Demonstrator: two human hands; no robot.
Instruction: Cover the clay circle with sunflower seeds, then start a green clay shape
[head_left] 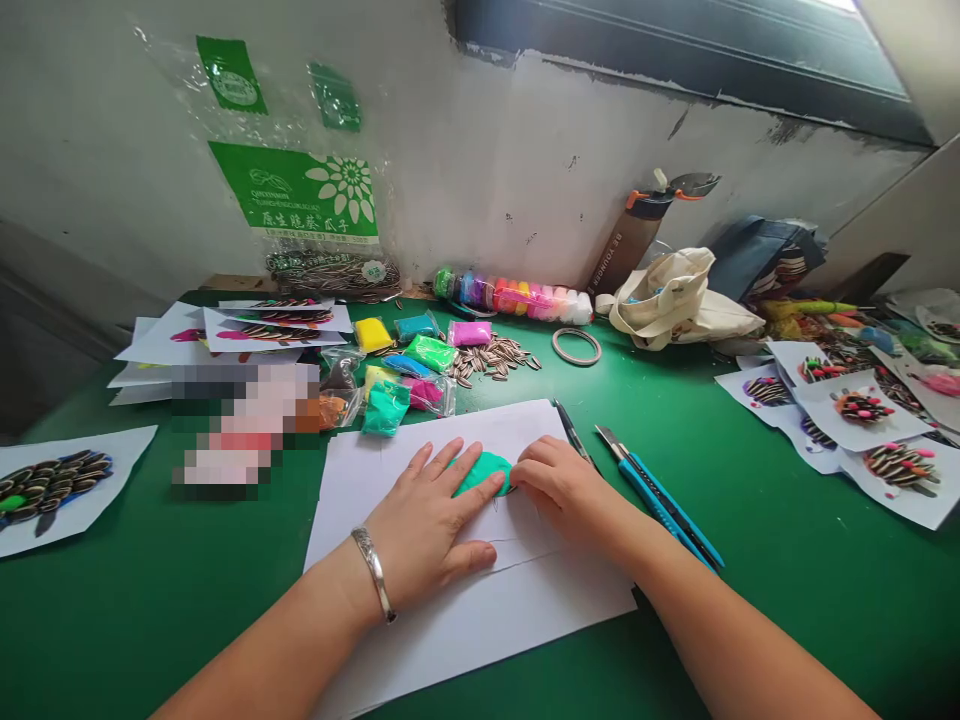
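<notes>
White paper sheets (555,595) lie on the green table, and a flat teal clay patch (484,468) is spread on the top one. My left hand (442,520), with a silver bracelet at the wrist, rests flat with fingers spread, its fingertips on the paper and on the clay's left part. At the clay's right edge, the fingers of my right hand (555,480) are bent and held together; what they pinch, if anything, is hidden. Short drawn lines show on the paper just below the clay.
Right of the paper lie a black pen (574,435) and a blue cutter (664,505). Clay packets (386,405), sunflower seeds (495,358) and a tape roll (576,347) sit behind. Seed pictures (56,485) lie at both sides; a bottle (630,240) leans on the wall.
</notes>
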